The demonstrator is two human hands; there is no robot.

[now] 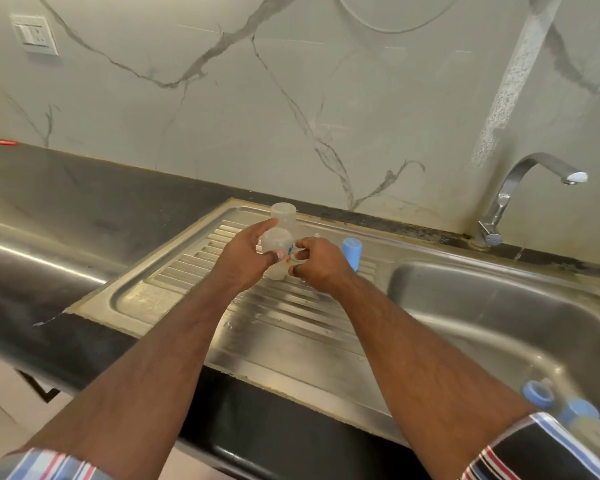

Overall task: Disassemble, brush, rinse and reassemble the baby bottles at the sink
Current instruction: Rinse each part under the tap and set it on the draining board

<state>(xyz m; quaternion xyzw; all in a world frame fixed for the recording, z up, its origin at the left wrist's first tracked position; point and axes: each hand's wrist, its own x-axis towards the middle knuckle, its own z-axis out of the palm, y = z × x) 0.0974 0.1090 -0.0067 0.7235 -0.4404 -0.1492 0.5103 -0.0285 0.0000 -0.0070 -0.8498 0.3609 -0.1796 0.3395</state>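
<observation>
Over the ribbed drainboard, my left hand grips a clear bottle, thumb and fingers curled round it. My right hand pinches something small beside the bottle, possibly a clear part; too blurred to identify. A blue cap stands just behind that hand.

Brushed, ribbed steel drainboard mid-frame; frosted translucent plastic bottle; matt blue plastic cap; glossy black stone surface; polished veined marble wall.

Both forearms outstretched, left hand and right hand curled, fingertips nearly meeting.
</observation>
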